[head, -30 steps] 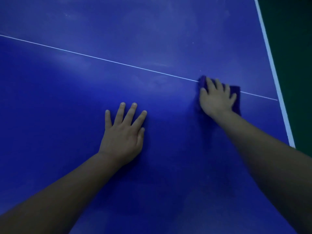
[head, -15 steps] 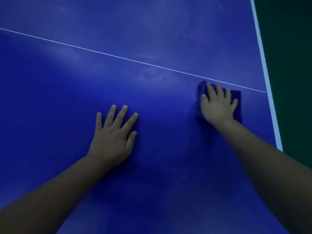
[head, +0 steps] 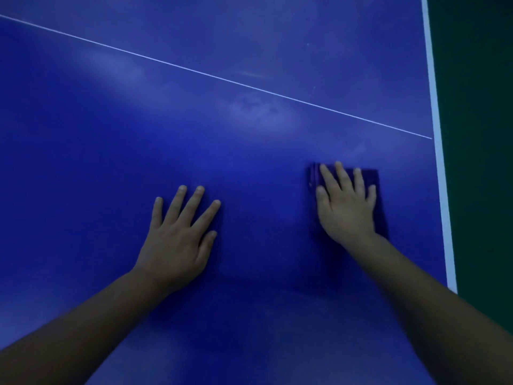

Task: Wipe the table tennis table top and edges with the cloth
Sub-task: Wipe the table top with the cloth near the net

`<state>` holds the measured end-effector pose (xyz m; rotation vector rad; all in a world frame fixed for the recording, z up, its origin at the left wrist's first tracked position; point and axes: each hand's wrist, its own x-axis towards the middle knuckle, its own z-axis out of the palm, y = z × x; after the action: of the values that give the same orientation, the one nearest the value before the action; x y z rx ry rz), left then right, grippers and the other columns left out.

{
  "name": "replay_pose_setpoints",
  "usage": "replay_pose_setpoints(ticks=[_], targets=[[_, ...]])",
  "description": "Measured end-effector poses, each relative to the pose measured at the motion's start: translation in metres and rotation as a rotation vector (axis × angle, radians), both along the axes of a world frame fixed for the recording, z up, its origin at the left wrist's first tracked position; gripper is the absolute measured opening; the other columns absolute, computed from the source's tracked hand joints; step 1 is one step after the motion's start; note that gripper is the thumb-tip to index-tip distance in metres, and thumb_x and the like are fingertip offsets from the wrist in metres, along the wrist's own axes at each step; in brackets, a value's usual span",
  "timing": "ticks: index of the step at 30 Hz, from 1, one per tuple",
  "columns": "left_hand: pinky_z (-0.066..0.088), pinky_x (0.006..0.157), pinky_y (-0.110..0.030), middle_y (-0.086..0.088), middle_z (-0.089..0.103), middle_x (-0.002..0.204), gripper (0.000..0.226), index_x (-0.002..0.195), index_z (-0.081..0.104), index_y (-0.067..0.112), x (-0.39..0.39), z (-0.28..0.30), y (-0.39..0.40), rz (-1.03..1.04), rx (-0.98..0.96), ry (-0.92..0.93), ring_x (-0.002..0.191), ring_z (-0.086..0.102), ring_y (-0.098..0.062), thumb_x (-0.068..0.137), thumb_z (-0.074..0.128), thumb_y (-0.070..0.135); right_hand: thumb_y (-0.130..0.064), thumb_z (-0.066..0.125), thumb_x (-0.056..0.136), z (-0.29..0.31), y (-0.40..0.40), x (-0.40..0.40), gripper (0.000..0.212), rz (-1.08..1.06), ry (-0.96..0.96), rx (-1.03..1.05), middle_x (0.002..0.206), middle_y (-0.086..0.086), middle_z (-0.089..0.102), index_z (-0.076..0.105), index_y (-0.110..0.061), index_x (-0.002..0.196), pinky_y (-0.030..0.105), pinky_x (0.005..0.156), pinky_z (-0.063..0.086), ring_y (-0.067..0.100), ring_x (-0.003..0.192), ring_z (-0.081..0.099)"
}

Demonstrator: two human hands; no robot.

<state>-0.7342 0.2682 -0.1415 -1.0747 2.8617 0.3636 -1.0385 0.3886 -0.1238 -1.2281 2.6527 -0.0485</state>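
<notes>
The folded dark cloth [head: 375, 190] is pinned flat under the right hand [head: 347, 209], fingers straight, nothing pinched. Just right of it runs the white edge [head: 441, 173] — the cloth could slide off. The left hand [head: 177, 240] lies spread on the smooth, smeared table top [head: 249, 151].
</notes>
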Motion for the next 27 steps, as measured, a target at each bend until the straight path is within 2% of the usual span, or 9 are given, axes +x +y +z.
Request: replay_pose_setpoints(ticks=[3,7,10,13,17,19,22,25,27], targets=[[0.006,0.12,-0.06,-0.004,0.016,0.165,0.059,0.155,0.024,0.031,0.005,-0.001,0.015,0.022,0.007,-0.005,0.153,0.002,-0.028,0.1,0.019,0.051,-0.049,0.026,0.102,-0.003,-0.022,0.049,0.057,0.028,0.035,-0.042,0.166,-0.002,0.018,0.024,-0.035,0.157,0.064,0.119,0.008,0.034,0.152,0.011],[0.009,0.119,-0.061,-0.006,0.019,0.164,0.059,0.154,0.029,0.028,0.014,0.0,0.037,0.048,0.013,0.012,0.152,0.006,-0.031,0.1,0.022,0.05,-0.051,0.033,0.1,-0.002,0.081,0.158,0.053,0.501,0.02,-0.063,0.162,-0.002,0.03,0.039,-0.036,0.15,0.064,0.116,0.017,0.035,0.149,0.024],[0.008,0.119,-0.06,-0.006,0.02,0.164,0.058,0.154,0.029,0.028,0.027,-0.001,0.054,0.033,0.015,0.025,0.152,0.006,-0.03,0.1,0.023,0.049,-0.051,0.039,0.096,-0.001,0.134,0.128,0.053,0.697,0.003,-0.017,0.159,-0.003,0.036,0.04,-0.039,0.148,0.06,0.113,0.023,0.032,0.146,0.031],[0.009,0.119,-0.06,-0.006,0.02,0.164,0.058,0.154,0.029,0.028,0.043,0.0,0.071,0.024,0.009,0.016,0.152,0.007,-0.03,0.101,0.023,0.049,-0.051,0.035,0.095,-0.004,0.115,0.06,0.058,0.435,0.079,-0.004,0.16,0.0,0.035,0.037,-0.034,0.151,0.066,0.113,0.026,0.034,0.146,0.029],[0.006,0.12,-0.059,-0.004,0.016,0.165,0.059,0.155,0.026,0.029,0.057,0.004,0.097,0.049,0.023,-0.001,0.153,0.002,-0.029,0.101,0.02,0.051,-0.049,0.026,0.103,-0.001,0.052,0.075,0.056,-0.025,-0.012,-0.007,0.167,-0.004,0.013,0.02,-0.038,0.157,0.062,0.119,0.007,0.031,0.153,0.006],[0.007,0.12,-0.059,-0.005,0.017,0.164,0.059,0.155,0.027,0.029,0.062,0.005,0.107,0.058,0.027,-0.004,0.152,0.004,-0.03,0.1,0.021,0.05,-0.048,0.03,0.1,-0.004,0.056,0.132,0.057,0.12,0.059,-0.05,0.165,-0.001,0.022,0.028,-0.036,0.155,0.064,0.118,0.012,0.034,0.151,0.016],[0.01,0.119,-0.059,-0.006,0.021,0.163,0.058,0.154,0.031,0.027,0.077,0.005,0.127,0.051,0.018,0.001,0.152,0.008,-0.031,0.1,0.025,0.049,-0.05,0.036,0.099,-0.002,0.137,0.217,0.054,0.5,0.025,-0.069,0.163,-0.002,0.029,0.038,-0.037,0.151,0.063,0.116,0.018,0.034,0.15,0.023],[0.009,0.119,-0.059,-0.005,0.019,0.164,0.057,0.154,0.028,0.028,0.096,0.004,0.145,0.027,0.017,0.001,0.152,0.006,-0.029,0.101,0.024,0.048,-0.052,0.038,0.099,0.003,0.212,0.209,0.05,0.735,-0.026,-0.024,0.16,-0.004,0.035,0.04,-0.04,0.147,0.06,0.113,0.021,0.03,0.148,0.028],[0.009,0.119,-0.059,-0.005,0.019,0.164,0.057,0.154,0.028,0.028,0.11,0.005,0.156,0.007,0.012,-0.008,0.152,0.006,-0.029,0.102,0.022,0.049,-0.053,0.038,0.096,-0.002,0.221,0.168,0.052,0.739,0.04,0.024,0.157,-0.003,0.04,0.039,-0.04,0.147,0.059,0.111,0.024,0.03,0.146,0.029]])
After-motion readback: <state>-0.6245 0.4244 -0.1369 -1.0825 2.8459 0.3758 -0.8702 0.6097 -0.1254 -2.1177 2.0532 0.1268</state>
